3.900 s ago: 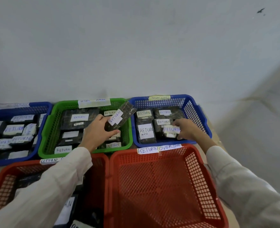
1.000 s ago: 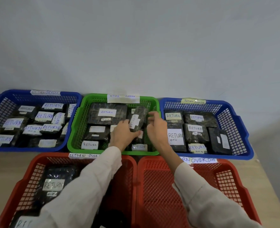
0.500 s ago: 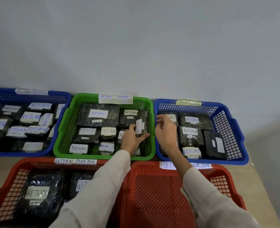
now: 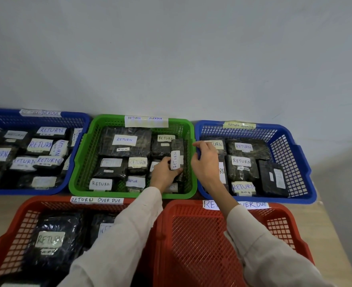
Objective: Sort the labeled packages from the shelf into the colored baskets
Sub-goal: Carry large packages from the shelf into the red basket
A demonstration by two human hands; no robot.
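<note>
Near the centre of the frame, the left hand [image 4: 163, 175] is gripping a dark package [image 4: 176, 154] marked RETURN, with fingers curled round its lower end. It is pressing the package down on its edge against the right wall of the green basket [image 4: 117, 194]. A few seconds ago that hand was holding the same package up in the air above this basket. A second ago both hands were working it in between its neighbours.

Now the right hand [image 4: 205, 164] is no longer touching the package. It is hovering just right of centre, over the rims where the green basket meets the blue basket [image 4: 253, 200] at right. Its fingers are loosely bent and it is holding nothing.

The package is therefore sitting inside the green basket, standing narrow among the flat ones, and this placement is probably nearly finished; only the left hand's release is left.

The red basket [image 4: 202, 245] at lower right is showing only bare mesh, while the red basket [image 4: 22, 224] at lower left is holding a few packages. The freed right hand is likely heading for the next package.
</note>
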